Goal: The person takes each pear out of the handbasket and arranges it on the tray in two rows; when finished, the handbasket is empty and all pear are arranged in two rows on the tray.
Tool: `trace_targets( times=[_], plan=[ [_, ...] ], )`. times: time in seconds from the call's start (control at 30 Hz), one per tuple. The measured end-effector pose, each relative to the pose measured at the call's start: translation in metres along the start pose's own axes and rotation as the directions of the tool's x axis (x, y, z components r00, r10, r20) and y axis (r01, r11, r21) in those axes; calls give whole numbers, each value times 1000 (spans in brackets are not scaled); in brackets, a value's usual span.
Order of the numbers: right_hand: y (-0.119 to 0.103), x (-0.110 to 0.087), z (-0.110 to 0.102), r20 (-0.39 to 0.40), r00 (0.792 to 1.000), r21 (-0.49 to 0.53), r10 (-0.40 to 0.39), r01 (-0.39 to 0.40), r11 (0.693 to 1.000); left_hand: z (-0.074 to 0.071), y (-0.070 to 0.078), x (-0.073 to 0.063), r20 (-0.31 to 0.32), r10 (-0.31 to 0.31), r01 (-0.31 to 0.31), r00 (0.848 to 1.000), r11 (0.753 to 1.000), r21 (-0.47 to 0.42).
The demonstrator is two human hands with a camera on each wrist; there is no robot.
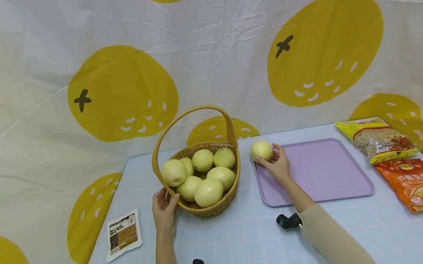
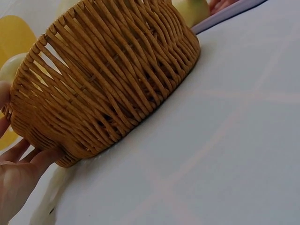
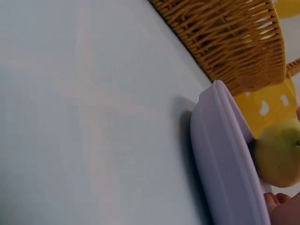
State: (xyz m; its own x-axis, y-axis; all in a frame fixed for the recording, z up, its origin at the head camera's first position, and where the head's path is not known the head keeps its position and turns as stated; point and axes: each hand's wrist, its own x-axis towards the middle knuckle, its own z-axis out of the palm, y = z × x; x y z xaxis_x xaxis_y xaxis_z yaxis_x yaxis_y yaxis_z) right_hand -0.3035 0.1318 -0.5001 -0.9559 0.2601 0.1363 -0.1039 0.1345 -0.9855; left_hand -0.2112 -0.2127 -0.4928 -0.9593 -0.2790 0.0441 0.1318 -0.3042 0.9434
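A wicker basket [image 1: 211, 210] with a tall arched handle holds several pale yellow-green pears [image 1: 209, 192]. At its left side my left hand [image 1: 163, 211] grips the rim, thumb near the top edge. The left wrist view shows those fingers [image 2: 44, 159] against the woven wall. My right hand [image 1: 277, 165] holds one pear [image 1: 261, 150] over the far left corner of a lilac tray [image 1: 317, 170]. In the right wrist view that pear [image 3: 279, 152] is just inside the tray wall [image 3: 225, 159]; whether it touches the tray floor I cannot tell.
A white and brown packet [image 1: 123, 234] lies at the left of the table [image 1: 238, 247]. To the tray's right lie a yellow bag [image 1: 379, 140] and an orange snack bag [image 1: 421, 184]. A fruit-printed cloth [image 1: 224, 56] hangs behind the table.
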Motion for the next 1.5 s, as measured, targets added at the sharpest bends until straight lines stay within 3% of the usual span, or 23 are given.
trace_targets(
  times=[0.23, 0.43, 0.73, 1.0, 1.2, 1.5],
  plan=[
    [-1, -7, -5, 9, 999, -18, -38, 38, 999, -2, -1, -1, -2, 5, -5, 1000, 1000, 11],
    [-10, -10, -6, -20, 993, 9, -117, 117, 993, -2, 0, -1, -13, 5, -5, 1000, 1000, 21],
    [-71, -30, -3, -26, 986, 136, -162, 164, 977, -1, 1, 0, -16, 8, -8, 1000, 1000, 12],
    [-84, -35, 24, 80, 973, 332, -218, 180, 926, -2, 0, 3, -10, 24, -24, 1000, 1000, 20],
    [-87, -42, 50, 240, 928, 329, -286, 200, 923, 0, 1, 1, -13, 16, -15, 1000, 1000, 21],
    [-108, -72, 65, 502, 811, 296, -301, 166, 941, 1, -1, 0, -16, 0, 0, 1000, 1000, 7]
  ],
)
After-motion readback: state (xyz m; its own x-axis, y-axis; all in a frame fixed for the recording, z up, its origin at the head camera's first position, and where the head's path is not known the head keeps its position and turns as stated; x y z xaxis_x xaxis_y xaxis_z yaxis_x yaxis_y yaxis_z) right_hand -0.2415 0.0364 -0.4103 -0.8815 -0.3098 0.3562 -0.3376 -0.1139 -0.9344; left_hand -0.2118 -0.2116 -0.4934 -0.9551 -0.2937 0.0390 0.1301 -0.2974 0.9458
